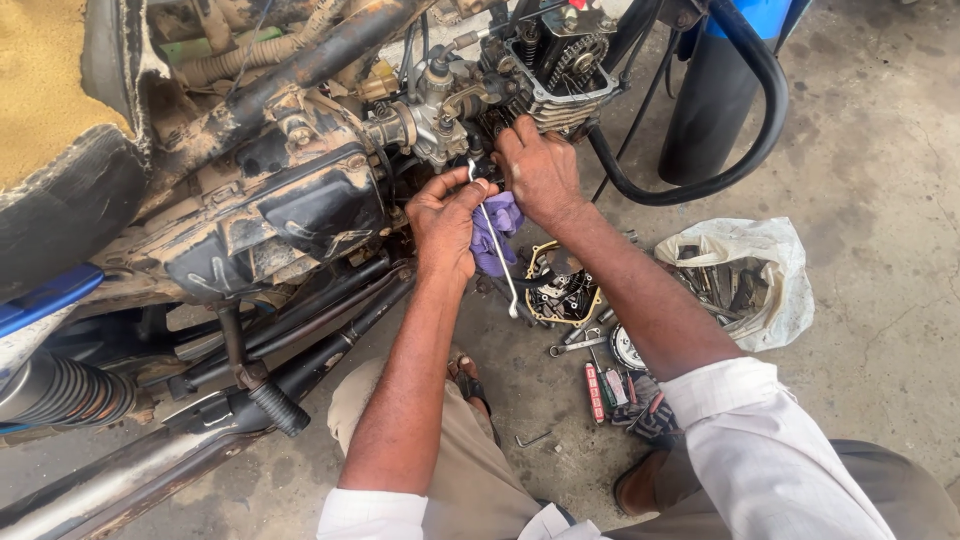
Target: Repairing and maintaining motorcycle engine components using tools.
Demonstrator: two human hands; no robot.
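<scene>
A dirty motorcycle engine [300,190] fills the upper left, with its open cylinder head and cam sprocket [565,60] at top centre. My left hand [445,225] is closed around a slim silver wrench [497,245] whose top end sits at the engine beside the carburettor [425,120]. A purple cloth [497,230] is bunched between my two hands. My right hand [540,170] presses against the engine just below the cylinder head, fingers curled out of sight.
On the concrete floor lie an engine side cover [560,290] holding small parts, loose spanners and screwdrivers [595,385], and an open white bag of tools [745,280]. A black hose [740,130] loops at upper right. The footpeg [275,405] juts out at lower left.
</scene>
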